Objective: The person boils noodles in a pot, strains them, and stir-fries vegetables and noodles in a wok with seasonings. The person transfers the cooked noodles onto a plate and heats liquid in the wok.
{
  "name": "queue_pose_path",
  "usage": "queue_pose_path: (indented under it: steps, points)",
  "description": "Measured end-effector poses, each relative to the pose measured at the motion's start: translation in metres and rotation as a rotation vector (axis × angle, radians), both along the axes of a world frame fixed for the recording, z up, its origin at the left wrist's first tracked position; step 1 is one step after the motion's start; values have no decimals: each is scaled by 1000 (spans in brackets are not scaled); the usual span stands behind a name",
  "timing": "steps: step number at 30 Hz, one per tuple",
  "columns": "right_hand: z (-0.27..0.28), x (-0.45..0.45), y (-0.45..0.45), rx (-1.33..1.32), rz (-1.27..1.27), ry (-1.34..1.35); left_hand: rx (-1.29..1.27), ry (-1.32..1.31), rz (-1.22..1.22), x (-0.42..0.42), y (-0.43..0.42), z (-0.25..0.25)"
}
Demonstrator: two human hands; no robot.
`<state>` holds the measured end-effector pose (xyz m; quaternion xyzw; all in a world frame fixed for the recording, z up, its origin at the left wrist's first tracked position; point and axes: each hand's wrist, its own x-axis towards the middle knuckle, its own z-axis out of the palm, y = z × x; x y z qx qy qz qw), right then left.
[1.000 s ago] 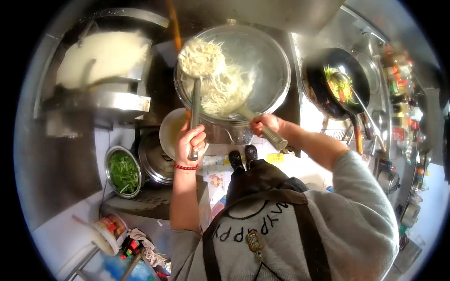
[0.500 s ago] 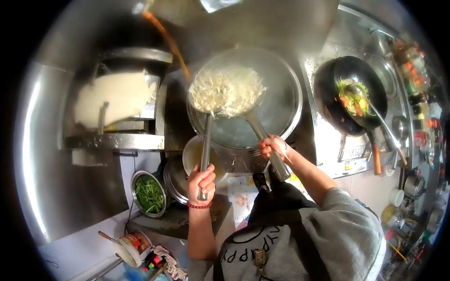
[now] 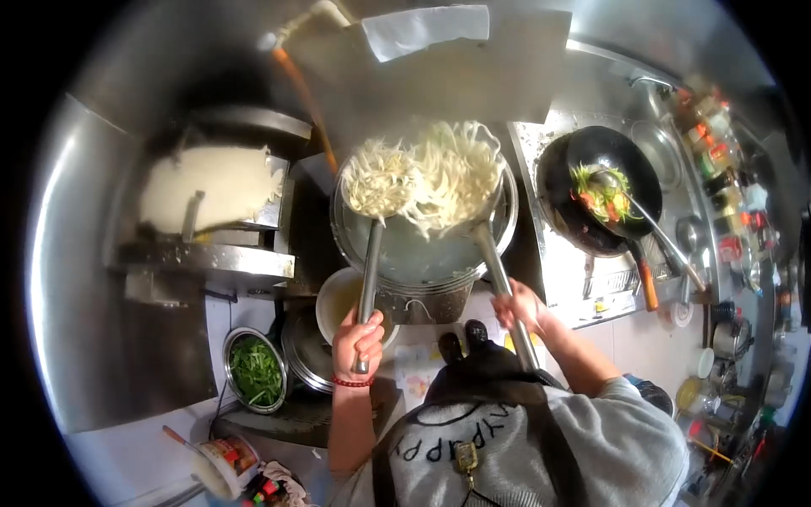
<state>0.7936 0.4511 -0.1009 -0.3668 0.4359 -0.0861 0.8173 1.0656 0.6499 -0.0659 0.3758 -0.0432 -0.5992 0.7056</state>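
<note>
My left hand (image 3: 358, 342) is wrapped round the metal handle of a long-handled strainer (image 3: 370, 264), a red bead bracelet at the wrist. In my right hand (image 3: 519, 308) is the thicker metal handle of a second strainer (image 3: 495, 260). Pale noodles (image 3: 456, 176) are heaped on both heads, mostly hiding them, and some strands bridge the two heaps. Below is a large round pot (image 3: 414, 264) of cloudy water, with the noodles held above it.
Right of the pot, a black wok (image 3: 564, 221) holds cut vegetables and a ladle (image 3: 667, 247). Dough (image 3: 211, 182) lies on a machine at left. A bowl of greens (image 3: 257, 372) and a pale bowl (image 3: 328, 311) stand nearer me. Bottles (image 3: 728, 201) line the far right.
Both strainers have risen with the noodles, which now look larger and nearer. My right hand has moved lower and outward in view. The camera view has shifted too.
</note>
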Motion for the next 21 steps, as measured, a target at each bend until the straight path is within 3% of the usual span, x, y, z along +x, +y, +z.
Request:
queue_pose_path:
  steps: [3, 6, 7, 12, 15, 17, 18, 21]
  points:
    - [-8, 17, -6, 357, -145, -245, 141, -527, -195, 12, 2, -11]
    - [-19, 10, 7, 559, -182, -418, 76, -78, -108, -4, -29, -6]
    - [-11, 10, 15, 517, -181, -406, 129, -64, -93, -10, -36, -9]
    - [30, 2, 29, 445, -113, -370, 296, -725, -244, -5, -26, -42]
    - [48, -5, 40, 498, -136, -444, 362, -1528, -378, 18, -3, -48]
    - [62, -10, 49, 506, -138, -464, 359, -1727, -275, 6, 9, 24]
    - [70, -11, 51, 505, -135, -471, 314, -1869, -150, 8, 16, 32]
    - [79, -19, 59, 478, -104, -527, 350, -1679, 1, 15, 45, 24]
